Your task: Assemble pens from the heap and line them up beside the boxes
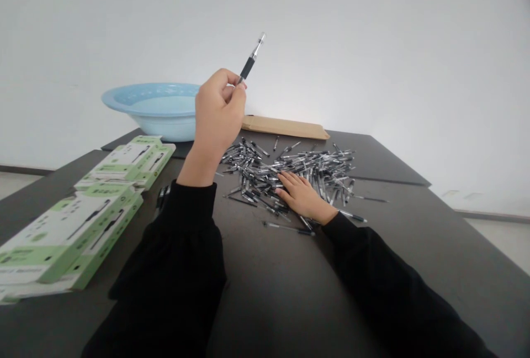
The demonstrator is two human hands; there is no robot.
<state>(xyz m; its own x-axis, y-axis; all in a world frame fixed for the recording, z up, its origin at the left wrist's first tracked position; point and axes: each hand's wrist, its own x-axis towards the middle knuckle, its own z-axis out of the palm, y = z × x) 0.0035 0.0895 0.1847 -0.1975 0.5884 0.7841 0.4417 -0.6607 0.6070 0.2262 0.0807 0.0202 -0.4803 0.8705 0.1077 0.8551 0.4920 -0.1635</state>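
Note:
My left hand [218, 115] is raised above the table, fingers pinched round a pen [251, 59] with a black grip and clear barrel that points up and to the right. My right hand [303, 196] lies on the near edge of a large pile of similar pens [290, 167] spread over the dark table [265, 286]. Its fingers reach into the pile, stretched out and low. Both arms wear black sleeves.
Green and white flat boxes [83, 220] lie stacked along the left side of the table. A light blue basin [159, 106] stands at the back left. A brown envelope [285, 126] lies at the back behind the pens. A white wall is beyond.

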